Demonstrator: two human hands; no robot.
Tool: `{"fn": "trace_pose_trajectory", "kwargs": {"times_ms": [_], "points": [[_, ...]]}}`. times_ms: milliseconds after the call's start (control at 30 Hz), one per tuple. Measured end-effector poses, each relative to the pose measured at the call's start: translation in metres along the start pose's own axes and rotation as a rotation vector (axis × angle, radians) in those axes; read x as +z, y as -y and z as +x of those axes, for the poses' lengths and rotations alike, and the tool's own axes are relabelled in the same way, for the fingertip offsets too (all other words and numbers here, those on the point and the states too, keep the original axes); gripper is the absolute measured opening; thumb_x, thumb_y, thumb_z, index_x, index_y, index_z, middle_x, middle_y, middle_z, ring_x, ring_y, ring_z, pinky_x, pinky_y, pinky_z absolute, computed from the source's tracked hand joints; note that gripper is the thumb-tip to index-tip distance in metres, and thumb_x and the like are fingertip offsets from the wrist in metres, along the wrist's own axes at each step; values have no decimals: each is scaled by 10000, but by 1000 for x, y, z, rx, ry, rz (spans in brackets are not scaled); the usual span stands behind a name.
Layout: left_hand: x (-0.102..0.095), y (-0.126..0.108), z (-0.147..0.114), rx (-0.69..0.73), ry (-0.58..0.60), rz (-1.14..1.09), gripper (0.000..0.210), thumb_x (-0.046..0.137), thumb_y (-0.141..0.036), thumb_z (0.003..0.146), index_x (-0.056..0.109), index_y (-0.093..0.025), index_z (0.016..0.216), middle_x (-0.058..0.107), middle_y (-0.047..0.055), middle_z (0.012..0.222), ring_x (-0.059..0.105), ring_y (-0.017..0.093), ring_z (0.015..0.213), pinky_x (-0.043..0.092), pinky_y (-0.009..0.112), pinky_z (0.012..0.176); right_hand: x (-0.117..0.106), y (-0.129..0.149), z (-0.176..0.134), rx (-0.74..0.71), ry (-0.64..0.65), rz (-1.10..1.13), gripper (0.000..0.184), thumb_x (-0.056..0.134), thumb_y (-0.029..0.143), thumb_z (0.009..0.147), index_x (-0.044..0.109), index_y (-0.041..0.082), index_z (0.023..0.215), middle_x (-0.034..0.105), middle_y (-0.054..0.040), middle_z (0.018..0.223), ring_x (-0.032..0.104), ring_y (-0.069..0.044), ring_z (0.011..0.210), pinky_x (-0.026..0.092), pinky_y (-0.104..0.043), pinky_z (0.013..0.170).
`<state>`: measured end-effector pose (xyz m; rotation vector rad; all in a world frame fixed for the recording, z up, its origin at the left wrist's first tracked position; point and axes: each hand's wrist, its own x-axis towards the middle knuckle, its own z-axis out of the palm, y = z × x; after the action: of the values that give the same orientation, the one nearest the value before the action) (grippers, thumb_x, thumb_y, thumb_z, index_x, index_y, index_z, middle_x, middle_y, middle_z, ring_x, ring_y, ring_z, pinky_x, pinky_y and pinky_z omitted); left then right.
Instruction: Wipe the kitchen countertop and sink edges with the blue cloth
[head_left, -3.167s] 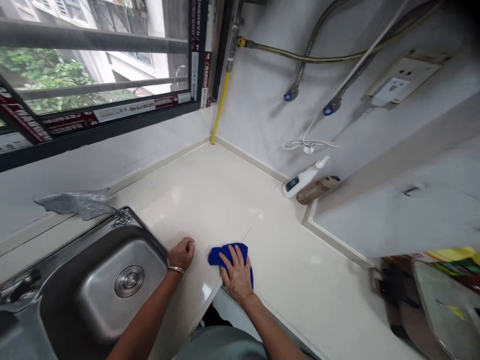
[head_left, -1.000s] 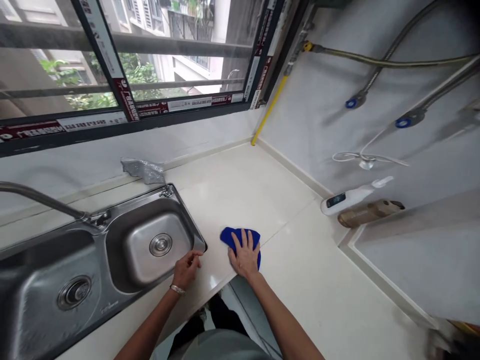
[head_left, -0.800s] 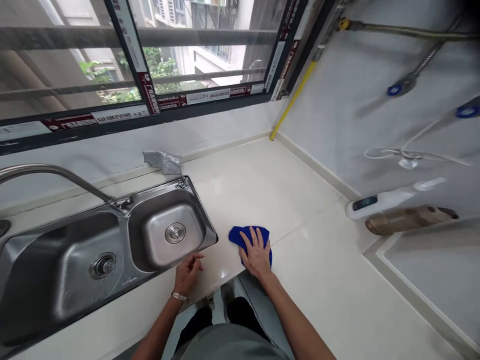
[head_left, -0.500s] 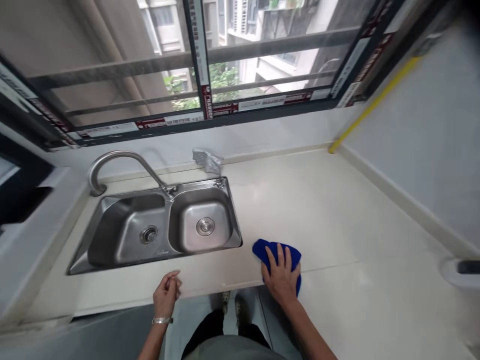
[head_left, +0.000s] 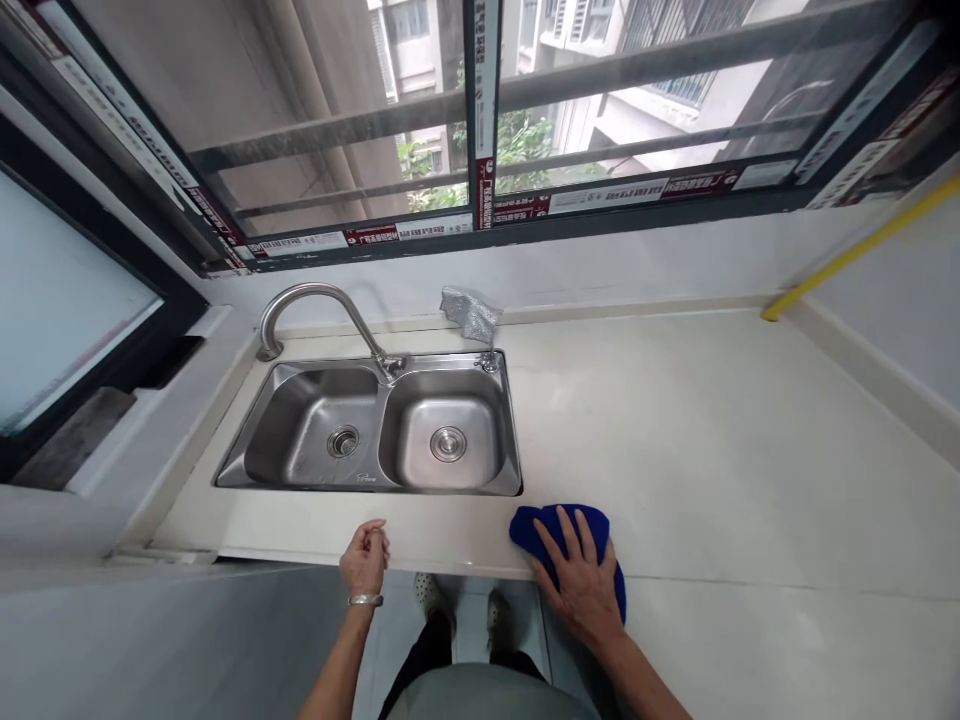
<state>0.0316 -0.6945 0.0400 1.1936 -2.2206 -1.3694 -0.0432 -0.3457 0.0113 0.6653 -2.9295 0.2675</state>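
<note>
A blue cloth (head_left: 529,528) lies on the pale countertop (head_left: 697,440), just right of the sink and by the front edge. My right hand (head_left: 587,590) rests flat on it with the fingers spread, pressing it down; part of the cloth is hidden beneath the palm. My left hand (head_left: 364,558), with a bracelet (head_left: 365,600) at the wrist, hovers at the counter's front edge below the sink. Its fingers are curled in and I see nothing in them. The double-bowl steel sink (head_left: 386,440) lies beyond both hands.
A curved faucet (head_left: 319,290) rises behind the sink. Crumpled silvery wrap (head_left: 471,314) lies at the sink's back right corner. A yellow pipe (head_left: 847,255) runs down the right wall to the counter. A window (head_left: 480,120) spans the back wall.
The view has turned left, so the scene sits further right. My right hand and the cloth have slid nearer the sink and the front edge. My left hand stays curled.
</note>
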Motion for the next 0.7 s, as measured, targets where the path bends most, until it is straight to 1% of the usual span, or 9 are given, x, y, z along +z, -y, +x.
{"fn": "trace_pose_trajectory", "kwargs": {"times_ms": [133, 300, 367, 467, 533, 600, 667, 700], "points": [[-1, 7, 1, -15, 40, -78, 452, 489, -533, 750, 673, -174, 953, 611, -15, 600, 545, 136, 440, 425, 234, 436, 0, 26, -1, -96, -43, 2, 527, 400, 363, 985, 390, 346, 1512, 244, -90, 1644, 199, -344, 1506, 196, -677, 1137], [-2, 13, 0, -32, 74, -192, 453, 562, -568, 741, 688, -186, 949, 620, -12, 608, 560, 141, 453, 436, 237, 438, 1, 77, 7, -155, 7, -18, 574, 415, 273, 972, 335, 363, 1534, 223, -102, 1648, 155, -356, 1517, 188, -693, 1132], [-7, 13, -2, -34, 90, -253, 481, 587, -601, 731, 686, -178, 938, 606, -12, 594, 560, 146, 451, 446, 244, 435, 6, 101, 13, -195, 40, -4, 594, 435, 280, 968, 313, 365, 1543, 213, -114, 1650, 139, -368, 1518, 169, -708, 1129], [-21, 19, -9, -34, 87, -339, 532, 586, -645, 726, 658, -165, 946, 570, -28, 571, 531, 145, 426, 436, 253, 409, 14, 142, 25, -261, 99, 51, 634, 478, 355, 967, 256, 371, 1560, 183, -126, 1656, 113, -389, 1517, 116, -741, 1125], [-33, 31, -15, -43, 15, -411, 542, 592, -642, 730, 634, -162, 980, 531, -53, 543, 487, 133, 396, 399, 240, 381, 16, 170, 35, -317, 136, 105, 658, 486, 407, 970, 222, 363, 1571, 157, -138, 1659, 89, -402, 1517, 82, -758, 1123], [-45, 51, -20, -84, -117, -492, 539, 629, -617, 713, 624, -165, 1008, 491, -76, 515, 449, 120, 380, 354, 219, 364, 15, 195, 46, -391, 174, 173, 643, 450, 448, 986, 211, 351, 1575, 143, -148, 1660, 79, -407, 1517, 69, -767, 1122], [-55, 75, -25, -199, -242, -524, 547, 656, -609, 671, 633, -175, 1003, 482, -80, 516, 452, 115, 393, 345, 207, 371, 12, 212, 56, -447, 205, 241, 607, 391, 480, 1005, 226, 344, 1573, 147, -154, 1657, 86, -407, 1516, 78, -778, 1117], [-60, 87, -28, -287, -285, -502, 549, 658, -616, 648, 642, -178, 980, 489, -74, 527, 469, 117, 408, 361, 207, 383, 10, 216, 60, -460, 217, 268, 593, 367, 490, 1011, 237, 343, 1570, 154, -154, 1656, 93, -406, 1516, 88, -781, 1115]]}}
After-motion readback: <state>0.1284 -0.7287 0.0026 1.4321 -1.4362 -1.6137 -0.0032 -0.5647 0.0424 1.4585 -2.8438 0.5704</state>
